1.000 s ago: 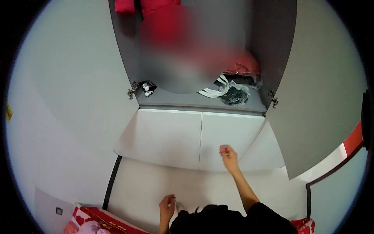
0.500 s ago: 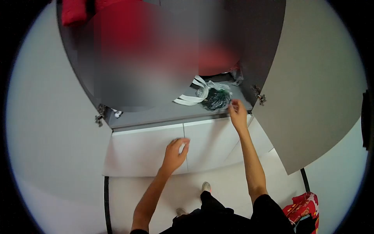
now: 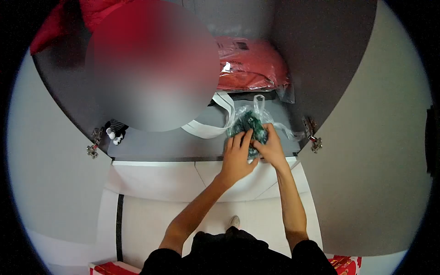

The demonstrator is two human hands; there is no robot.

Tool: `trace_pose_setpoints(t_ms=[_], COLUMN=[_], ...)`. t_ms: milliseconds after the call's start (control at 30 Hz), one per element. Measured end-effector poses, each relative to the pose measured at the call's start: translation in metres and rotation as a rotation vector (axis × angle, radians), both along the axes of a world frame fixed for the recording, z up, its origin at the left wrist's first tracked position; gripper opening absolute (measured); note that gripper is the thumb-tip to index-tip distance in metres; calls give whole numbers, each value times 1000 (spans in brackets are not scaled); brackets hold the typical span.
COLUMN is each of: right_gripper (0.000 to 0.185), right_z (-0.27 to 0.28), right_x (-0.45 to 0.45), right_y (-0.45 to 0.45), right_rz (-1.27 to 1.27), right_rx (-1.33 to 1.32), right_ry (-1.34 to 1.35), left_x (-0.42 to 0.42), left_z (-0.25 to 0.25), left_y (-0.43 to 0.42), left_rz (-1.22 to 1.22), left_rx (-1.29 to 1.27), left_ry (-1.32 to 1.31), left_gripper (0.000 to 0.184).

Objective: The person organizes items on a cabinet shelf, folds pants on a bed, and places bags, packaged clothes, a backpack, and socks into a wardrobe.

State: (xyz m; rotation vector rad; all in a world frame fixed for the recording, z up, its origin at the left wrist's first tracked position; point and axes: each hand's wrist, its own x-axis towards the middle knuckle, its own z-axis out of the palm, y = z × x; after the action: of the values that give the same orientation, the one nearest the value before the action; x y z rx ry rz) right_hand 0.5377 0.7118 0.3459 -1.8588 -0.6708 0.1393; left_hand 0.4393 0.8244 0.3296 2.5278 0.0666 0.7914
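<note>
A clear plastic bag [image 3: 249, 120] with dark green contents lies at the front edge of the grey cupboard shelf [image 3: 160, 145]. My left hand [image 3: 237, 156] rests on the bag's near left side, its fingers spread over it. At the bag's right side, my right hand [image 3: 271, 147] has its fingers bent round the plastic, with the thumb towards the left hand. The bag's loose handles stick up behind and to the right. White straps [image 3: 208, 131] lie just left of the bag.
Behind the bag is a red item in clear plastic [image 3: 256, 64]. A black-and-white plush toy [image 3: 115, 132] sits at the shelf's left. Red clothing [image 3: 59, 27] hangs upper left. Open doors [image 3: 376, 151] stand on both sides. A blurred disc hides the shelf's middle.
Both hands have come forward and up onto the plastic bag, the left from in front of the lower doors. The view has moved closer to the shelf, and the red package shows more fully.
</note>
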Motion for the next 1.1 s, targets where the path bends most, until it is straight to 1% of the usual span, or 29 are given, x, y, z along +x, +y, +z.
trace_pose_setpoints(t_ms=[67, 100, 133, 167, 233, 267, 300, 333, 367, 400, 433, 500, 600, 633, 700, 733, 767, 800, 867, 900, 933, 967, 1000, 1033, 1067, 1100], right_gripper=[45, 45, 45, 46, 47, 48, 50, 50, 52, 53, 58, 60, 66, 68, 74, 74, 74, 73, 72, 71, 71, 68, 65, 67, 65, 65], right_z=[-9, -10, -9, -8, -6, -8, -15, -21, -25, -31, -40, -45, -57, -60, -68, -71, -71, -69, -67, -67, -85, -91, -97, -105, -114, -126], right_x=[-13, -25, -40, -54, -81, -94, -106, -120, -133, -147, -161, -199, -262, -284, -330, -354, -378, -401, -448, -470, -498, -520, -546, -576, -604, -636], right_y=[-14, -22, -31, -39, -54, -59, -64, -68, -72, -75, -80, -89, -104, -110, -124, -128, -131, -136, -151, -159, -165, -176, -190, -205, -217, -232], right_rz=[58, 55, 72, 85, 92, 113, 151, 116, 93, 65, 25, -84, -278, -345, -463, -571, -666, -762, -893, -957, -1034, -1076, -1122, -1179, -1260, -1368], right_rx=[182, 178, 212, 247, 269, 299, 369, 364, 354, 345, 353, 316, 259, 209, 146, 165, 194, 221, 234, 245, 267, 238, 208, 163, 150, 138], right_ry=[-126, -116, -72, -29, 9, 34, 100, 113, 85, 55, 77, 99, 102, 97, 120, 187, 187, 182, 178, 167, 110, 138, 171, 181, 189, 182], left_x=[-23, -37, -47, -56, -74, -80, -87, -97, -106, -113, -122, -144, -172, -182, -201, -213, -224, -237, -266, -278, -289, -299, -312, -326, -338, -353], left_z=[8, 10, 0, -6, -6, -9, -13, -18, -21, -27, -36, -55, -80, -84, -106, -113, -114, -121, -139, -136, -142, -139, -139, -139, -140, -153], left_y=[-3, -2, -1, -2, 1, 5, 9, 12, 15, 11, 4, -10, -21, -26, -43, -52, -63, -75, -99, -111, -123, -137, -151, -170, -188, -201], left_rz=[-99, -80, -89, -62, -75, -93, -253, -411, -435, -466, -430, -392, -488, -472, -544, -564, -573, -617, -779, -820, -868, -871, -925, -947, -970, -1151], left_rx=[-145, -120, -125, -356, -690, -700, -965, -1229, -1176, -1180, -1232, -1300, -1271, -1286, -1311, -1330, -1380, -1353, -1546, -1519, -1372, -1236, -1191, -1067, -935, -1010], left_ry=[-77, -111, -100, -181, -246, -226, -107, 29, 231, 267, 298, 337, 544, 688, 840, 935, 996, 1057, 1059, 1121, 1214, 1325, 1383, 1503, 1616, 1579], left_gripper=[85, 90, 90, 92, 93, 93, 85, 78, 60, 60, 53, 42, 38, 36, 37, 38, 41, 41, 46, 46, 40, 34, 34, 38, 42, 42])
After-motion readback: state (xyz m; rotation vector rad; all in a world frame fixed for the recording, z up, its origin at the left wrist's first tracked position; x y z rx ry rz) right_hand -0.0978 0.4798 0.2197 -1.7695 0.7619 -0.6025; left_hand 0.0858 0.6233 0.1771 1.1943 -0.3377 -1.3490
